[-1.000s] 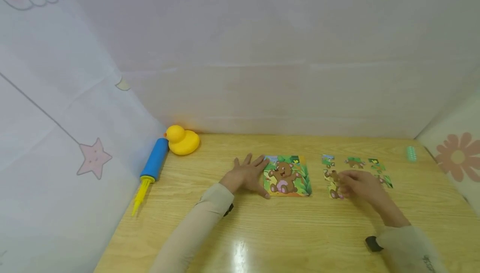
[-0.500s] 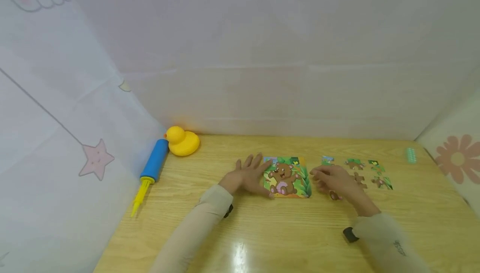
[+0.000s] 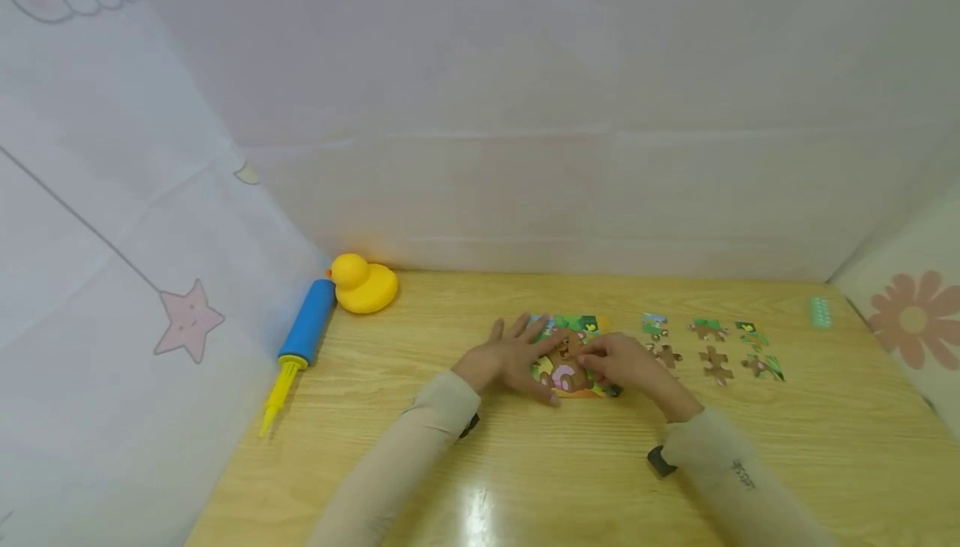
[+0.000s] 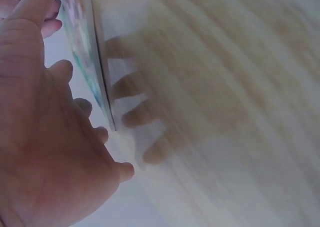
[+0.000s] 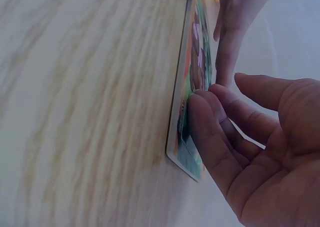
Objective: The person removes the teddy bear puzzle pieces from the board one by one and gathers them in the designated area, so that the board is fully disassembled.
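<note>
A square picture board [image 3: 564, 388] with a cartoon bear lies on the wooden table. My left hand [image 3: 504, 363] rests over its left side, fingers spread. In the left wrist view, the left hand [image 4: 55, 122] overlaps the board's edge. Above the right half of the board is my right hand [image 3: 626, 363], thumb and index finger together in a pinch. The fingers mostly hide the puzzle piece there. In the right wrist view, the thumb [image 5: 210, 137] is right at the board's surface [image 5: 182, 157]. Several loose puzzle pieces [image 3: 716, 365] lie to the right.
At the back left sits a yellow toy duck [image 3: 364, 284]. Beside it lies a blue hand pump [image 3: 310, 319] with a yellow nozzle. A small green dotted object [image 3: 820, 312] is at the far right. Printed cloth [image 3: 487, 197] walls off the table's back and sides.
My right hand has moved left from the loose pieces to over the board. The piece with a pink foot is gone from its spot. My left hand has shifted slightly right over the board.
</note>
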